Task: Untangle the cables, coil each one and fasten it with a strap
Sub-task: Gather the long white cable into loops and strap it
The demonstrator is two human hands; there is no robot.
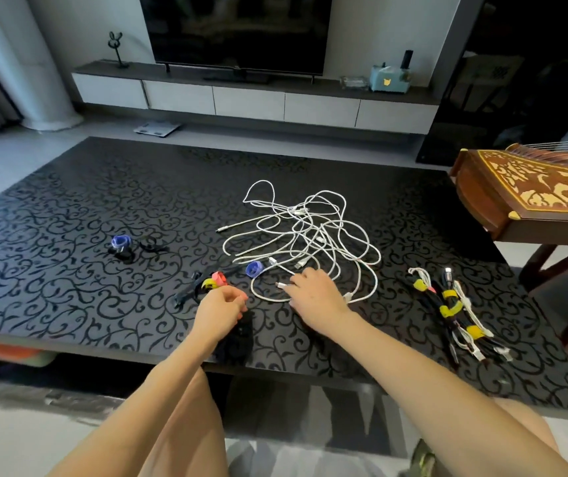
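The white tangle (303, 232) lies mid-bench (103, 201), just beyond the right hand (317, 292), the nearer one. Its bent fingers lie over a free plug (281, 285) pointing left, though a firm pinch cannot be confirmed. The left hand (220, 304) is curled beside the straps (215, 279), its contents hidden.

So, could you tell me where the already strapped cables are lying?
In the head view, the strapped cables lie on the right side of the table, just right of the white cable tangle and the right hand.
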